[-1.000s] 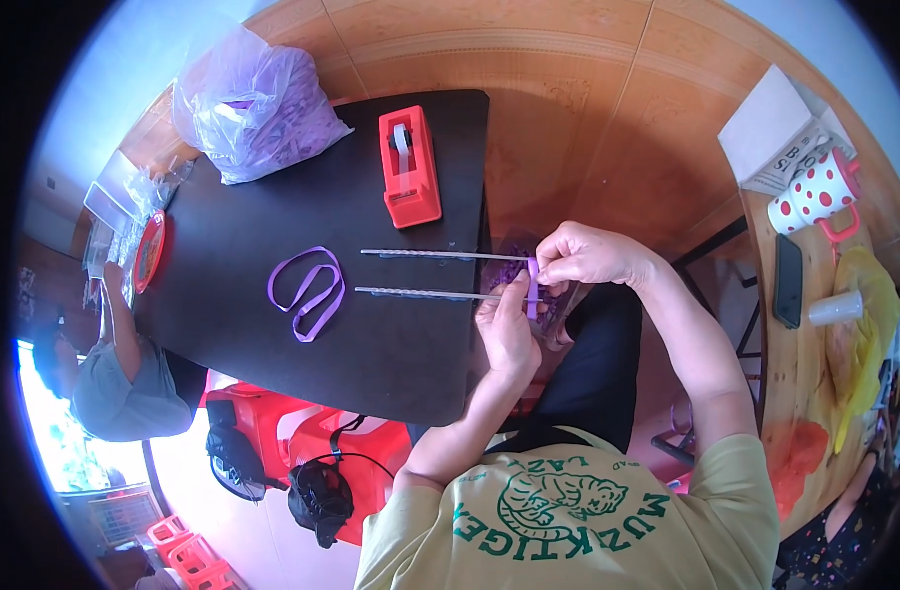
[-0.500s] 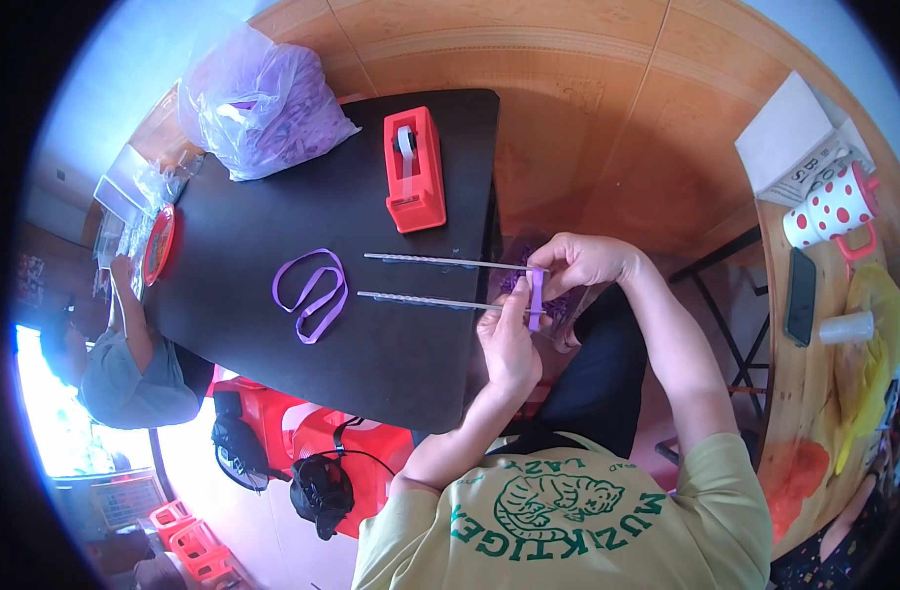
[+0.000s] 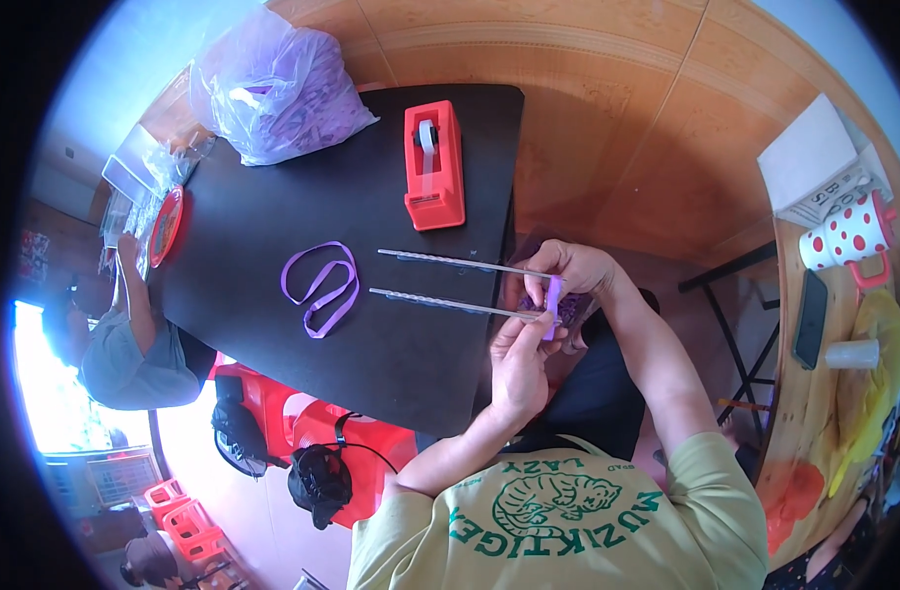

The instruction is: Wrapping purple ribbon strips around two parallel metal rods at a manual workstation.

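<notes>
Two thin metal rods [image 3: 450, 261] lie side by side, reaching from the dark tabletop past its right edge. A short purple ribbon [image 3: 552, 313] spans the gap across their near ends. My left hand [image 3: 519, 366] pinches the ribbon's lower part, by the lower rod's tip. At the upper rod's end, the fingers of my right hand [image 3: 574, 267] are closed on the ribbon's upper part. Whether the ribbon is wound or knotted there is hidden by my fingers. A looped purple ribbon [image 3: 347, 258] rests loose on the table, left of the rods.
A red tape dispenser [image 3: 448, 208] and a plastic bag of purple material [image 3: 293, 103] sit on the table [image 3: 411, 374]. At far left another person's arm [image 3: 130, 265] is near a red plate [image 3: 167, 228]. A wooden side table holds a spotted cup [image 3: 843, 236] and a phone [image 3: 809, 320].
The whole view has shifted slightly, moving the table and its contents right and up in the picture. Both hands stay at the rod ends, with the fingers slightly repositioned on the ribbon.
</notes>
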The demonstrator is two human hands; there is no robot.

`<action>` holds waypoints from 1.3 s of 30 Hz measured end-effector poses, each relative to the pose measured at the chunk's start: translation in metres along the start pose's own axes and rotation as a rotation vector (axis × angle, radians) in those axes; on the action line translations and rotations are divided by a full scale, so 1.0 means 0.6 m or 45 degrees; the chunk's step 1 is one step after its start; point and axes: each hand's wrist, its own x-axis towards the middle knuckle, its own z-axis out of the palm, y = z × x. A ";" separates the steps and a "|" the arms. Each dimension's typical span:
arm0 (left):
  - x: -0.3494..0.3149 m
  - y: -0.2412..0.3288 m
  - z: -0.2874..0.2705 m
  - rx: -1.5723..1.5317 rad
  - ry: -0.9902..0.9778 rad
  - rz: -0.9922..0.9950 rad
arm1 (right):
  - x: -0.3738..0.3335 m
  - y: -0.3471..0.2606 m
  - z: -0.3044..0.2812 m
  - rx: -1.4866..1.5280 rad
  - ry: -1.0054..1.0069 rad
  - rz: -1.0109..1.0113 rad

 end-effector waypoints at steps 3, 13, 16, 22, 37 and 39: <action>0.003 -0.004 -0.003 -0.050 -0.048 0.041 | 0.007 0.001 0.013 0.078 0.054 0.086; 0.003 -0.006 0.005 -0.243 -0.059 0.050 | -0.016 -0.042 0.030 -0.540 0.683 0.225; 0.010 -0.013 -0.011 -0.207 -0.116 0.055 | -0.040 -0.095 0.055 -0.991 0.712 0.041; 0.013 -0.016 -0.008 -0.296 -0.128 0.076 | -0.002 -0.177 0.126 -1.656 0.280 0.328; 0.016 -0.023 -0.010 -0.219 -0.090 0.091 | 0.050 -0.164 0.138 -2.015 0.082 0.536; 0.018 -0.024 -0.011 -0.228 -0.099 0.096 | 0.052 -0.158 0.140 -2.057 0.101 0.484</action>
